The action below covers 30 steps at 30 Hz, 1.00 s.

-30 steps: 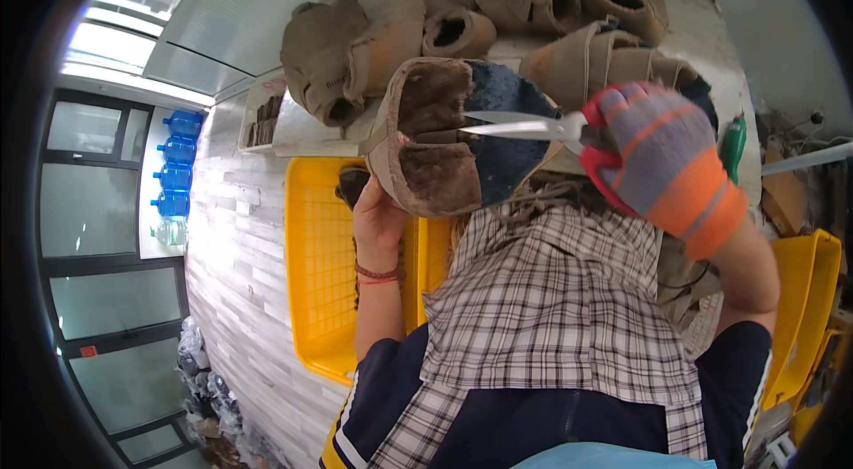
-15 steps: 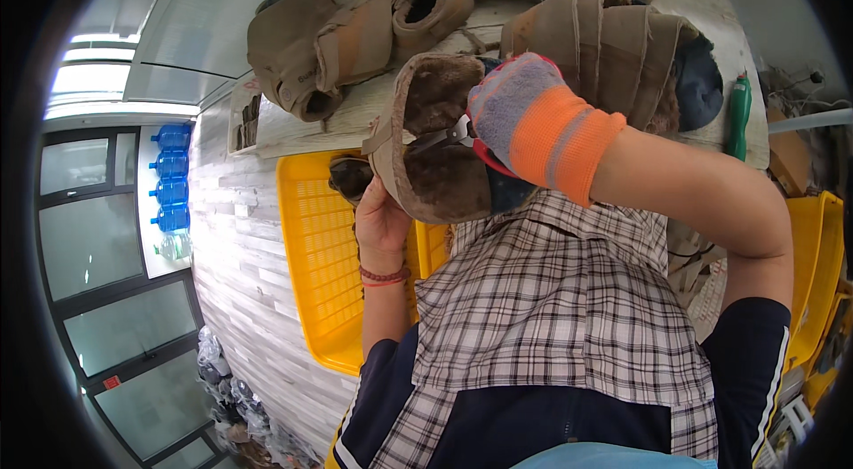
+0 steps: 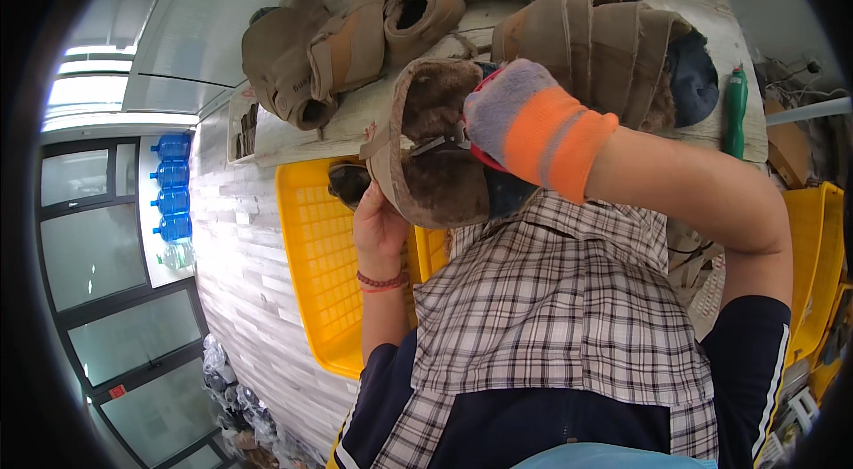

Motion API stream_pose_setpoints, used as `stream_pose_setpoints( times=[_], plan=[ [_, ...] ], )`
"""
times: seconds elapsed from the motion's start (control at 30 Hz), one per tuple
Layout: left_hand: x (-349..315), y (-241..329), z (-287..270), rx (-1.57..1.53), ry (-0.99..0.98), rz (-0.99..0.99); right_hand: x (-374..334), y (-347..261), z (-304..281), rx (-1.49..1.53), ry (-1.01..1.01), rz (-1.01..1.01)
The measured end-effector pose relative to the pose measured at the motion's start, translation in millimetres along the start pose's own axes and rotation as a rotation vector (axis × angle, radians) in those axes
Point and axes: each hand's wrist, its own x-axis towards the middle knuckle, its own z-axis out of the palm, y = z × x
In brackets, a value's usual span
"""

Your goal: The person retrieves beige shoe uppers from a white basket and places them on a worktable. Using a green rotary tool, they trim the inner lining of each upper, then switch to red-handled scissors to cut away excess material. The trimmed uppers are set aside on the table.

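Note:
My bare left hand (image 3: 380,222) is closed on the left edge of a brown, fleece-lined shoe upper (image 3: 444,195), its fluffy inside turned up. A red-handled pair of scissors (image 3: 437,145) sits in my right hand (image 3: 517,118), which wears a grey and orange knitted glove. The fingers are wrapped round the handles, partly hidden by the glove. The scissor blades point left across the fleece inside the upper. Dark blue material shows at the upper's right end. Just left of it, a dark rounded piece (image 3: 348,183) shows above the basket, too partly hidden to name.
Several brown fleece-lined uppers (image 3: 284,51) lie on the pale worktable (image 3: 480,25), with an overlapping row (image 3: 577,47) on the right. A green-handled tool (image 3: 736,114) rests by the table's right edge. A yellow basket (image 3: 302,247) stands below left, yellow bins (image 3: 813,265) at right.
The upper and both hands stay almost in place. The scissors and my right hand have shifted very slightly, and the view has tilted a little.

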Motion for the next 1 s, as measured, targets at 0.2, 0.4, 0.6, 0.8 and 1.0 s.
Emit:
stream_pose_setpoints(
  times=[0.2, 0.4, 0.6, 0.8, 1.0],
  plan=[
    [-12.0, -0.1, 2.5, -0.022, 0.045, 0.018, -42.3, 47.4, 8.0, 0.228, 0.418, 0.225],
    [-9.7, 2.9, 78.4, 0.120, -0.053, 0.098, -76.4, 17.8, 0.5, 1.484, 0.518, 0.352],
    [24.6, -36.6, 137.2, 0.593, -0.599, 0.272, -119.2, -8.3, 8.1, 1.535, 1.039, 0.280],
    [156.3, -33.5, 160.1, 1.204, -0.407, 0.676, -173.2, 40.2, 49.0, 1.307, 1.411, 0.743],
    [236.3, -74.0, 154.2, 1.446, -0.448, 0.534, -131.9, 106.5, 132.1, 1.180, 1.121, 0.768]
  ],
)
